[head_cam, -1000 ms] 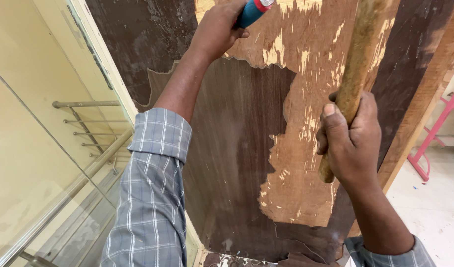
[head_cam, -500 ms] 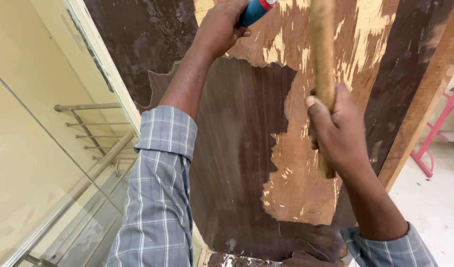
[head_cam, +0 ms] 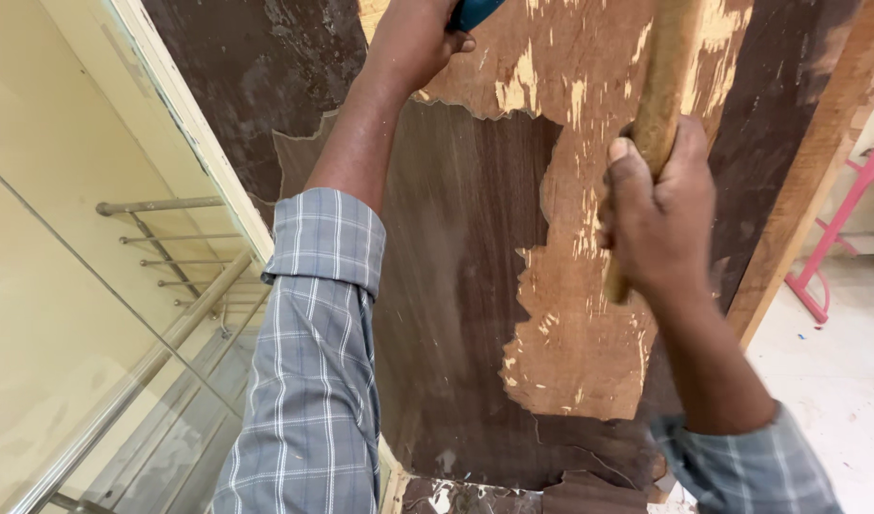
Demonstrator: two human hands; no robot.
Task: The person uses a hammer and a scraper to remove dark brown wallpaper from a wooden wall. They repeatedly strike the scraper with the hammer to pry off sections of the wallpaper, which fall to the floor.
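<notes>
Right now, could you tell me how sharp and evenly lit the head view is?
Head view: the right hand on the wooden handle is slightly soft, the plaid sleeve crisp; light is even and diffuse, brightest on the floor; no harsh glare on the peeled veneer panel.

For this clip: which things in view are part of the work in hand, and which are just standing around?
In use:
left hand gripping a blue-handled tool
right hand gripping a wooden handle
brown board with its top layer partly stripped

Standing around:
metal railing behind glass on the left
pink frame on the right
wooden strip beside the board
</notes>
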